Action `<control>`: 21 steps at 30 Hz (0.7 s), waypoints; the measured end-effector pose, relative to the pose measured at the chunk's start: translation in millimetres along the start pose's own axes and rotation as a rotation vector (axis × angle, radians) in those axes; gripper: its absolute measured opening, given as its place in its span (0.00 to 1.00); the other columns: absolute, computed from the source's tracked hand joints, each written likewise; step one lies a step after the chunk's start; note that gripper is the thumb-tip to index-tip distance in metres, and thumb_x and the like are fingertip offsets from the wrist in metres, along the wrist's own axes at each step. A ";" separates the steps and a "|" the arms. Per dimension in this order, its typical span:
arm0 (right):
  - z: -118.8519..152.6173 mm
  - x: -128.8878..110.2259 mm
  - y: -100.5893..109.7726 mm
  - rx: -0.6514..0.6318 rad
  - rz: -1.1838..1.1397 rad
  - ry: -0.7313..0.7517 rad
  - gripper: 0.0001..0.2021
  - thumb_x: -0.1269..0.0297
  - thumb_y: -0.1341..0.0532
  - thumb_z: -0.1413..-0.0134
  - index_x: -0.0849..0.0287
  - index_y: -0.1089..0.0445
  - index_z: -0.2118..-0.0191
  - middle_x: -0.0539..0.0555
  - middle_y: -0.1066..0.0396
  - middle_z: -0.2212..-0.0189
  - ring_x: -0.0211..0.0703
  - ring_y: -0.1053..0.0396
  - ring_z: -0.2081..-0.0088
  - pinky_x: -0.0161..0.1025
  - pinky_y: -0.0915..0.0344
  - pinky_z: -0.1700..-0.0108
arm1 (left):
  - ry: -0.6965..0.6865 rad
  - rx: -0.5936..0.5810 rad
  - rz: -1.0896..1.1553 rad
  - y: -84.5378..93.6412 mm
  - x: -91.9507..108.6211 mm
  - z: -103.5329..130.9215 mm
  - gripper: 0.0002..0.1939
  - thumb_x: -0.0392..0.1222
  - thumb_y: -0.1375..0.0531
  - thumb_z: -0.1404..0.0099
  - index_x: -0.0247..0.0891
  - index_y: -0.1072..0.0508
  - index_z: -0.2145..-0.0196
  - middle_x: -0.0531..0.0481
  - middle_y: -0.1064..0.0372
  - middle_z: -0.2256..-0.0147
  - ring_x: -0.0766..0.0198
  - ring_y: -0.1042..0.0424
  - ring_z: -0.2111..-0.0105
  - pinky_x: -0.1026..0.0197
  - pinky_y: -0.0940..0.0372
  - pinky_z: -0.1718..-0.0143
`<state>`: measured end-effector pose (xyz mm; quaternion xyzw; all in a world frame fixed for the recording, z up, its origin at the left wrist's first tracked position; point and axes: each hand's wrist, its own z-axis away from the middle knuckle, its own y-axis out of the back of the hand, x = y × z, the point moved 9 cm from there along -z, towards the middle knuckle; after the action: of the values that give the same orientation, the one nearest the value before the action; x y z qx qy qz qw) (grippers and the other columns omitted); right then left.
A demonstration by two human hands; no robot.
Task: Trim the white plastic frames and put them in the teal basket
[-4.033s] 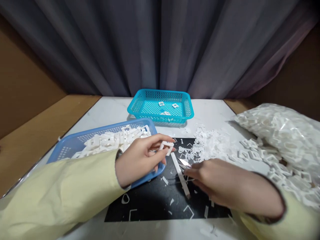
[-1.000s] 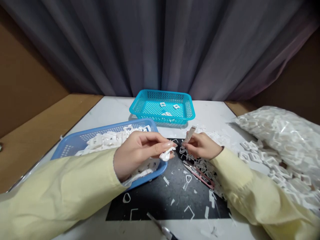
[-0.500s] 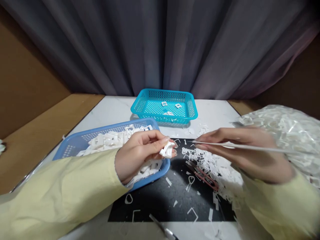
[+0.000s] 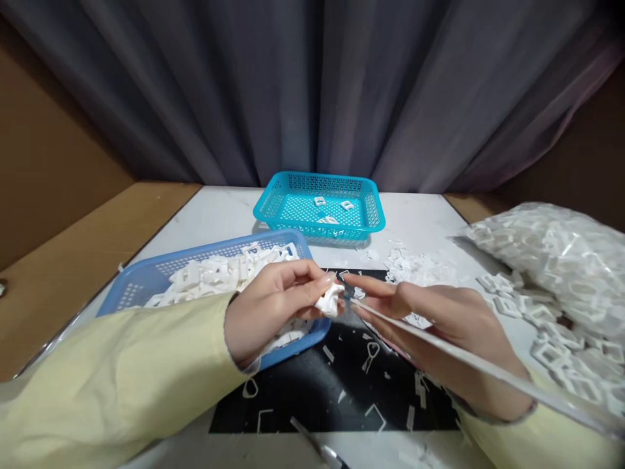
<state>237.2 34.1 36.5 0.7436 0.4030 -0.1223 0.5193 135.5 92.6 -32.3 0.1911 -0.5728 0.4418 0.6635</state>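
Between its thumb and fingers, my left hand (image 4: 273, 299) pinches a small white plastic part (image 4: 329, 304) above the near edge of the blue basket. Closed round a long, thin, whitish strip (image 4: 478, 365) is my right hand (image 4: 434, 326). One end of that strip comes close to the white part; whether they touch I cannot tell. The other end runs back toward the lower right. What the strip is made of does not show clearly. Below the hands lies a black mat (image 4: 293, 407) strewn with thin white offcuts (image 4: 372, 355).
A blue basket (image 4: 129, 270) full of white parts stands at left. Behind it, a teal basket (image 4: 382, 225) holds several parts. At right, a clear bag (image 4: 551, 244) bulges with white pieces, others spilled beside it. A metal-tipped tool (image 4: 322, 449) lies at the front edge.
My right hand has moved left and slightly down, bringing the strip's tip to the white part. The strip now slants more steeply. My left hand has barely moved and keeps its hold.
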 end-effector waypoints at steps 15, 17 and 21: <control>4.3 -12.9 -4.1 -0.030 0.211 0.139 0.07 0.73 0.46 0.44 0.57 0.41 0.73 0.46 0.28 0.61 0.28 0.35 0.77 0.28 0.37 0.74 | 0.041 -0.016 0.060 -1.2 -6.6 -1.4 0.09 0.38 0.40 0.43 0.32 0.33 0.77 0.51 0.33 0.77 0.72 0.36 0.78 0.69 0.43 0.77; 4.5 -12.0 -5.8 -0.029 0.234 0.146 0.07 0.72 0.47 0.43 0.58 0.40 0.72 0.46 0.28 0.62 0.28 0.34 0.75 0.28 0.36 0.72 | 0.049 -0.011 0.057 -0.4 -7.7 -1.5 0.09 0.38 0.40 0.44 0.31 0.32 0.77 0.51 0.33 0.77 0.72 0.37 0.78 0.70 0.43 0.78; 5.5 -20.4 -18.3 -0.057 0.352 0.299 0.11 0.74 0.52 0.42 0.60 0.38 0.73 0.55 0.29 0.58 0.36 0.32 0.57 0.30 0.34 0.59 | 0.054 0.004 0.076 0.7 -8.3 -2.6 0.09 0.39 0.39 0.46 0.31 0.32 0.77 0.52 0.35 0.78 0.73 0.39 0.80 0.71 0.45 0.79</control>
<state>212.1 22.1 34.0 0.7973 0.3430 0.0930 0.4878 136.8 91.9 -40.8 0.1588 -0.5607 0.4727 0.6610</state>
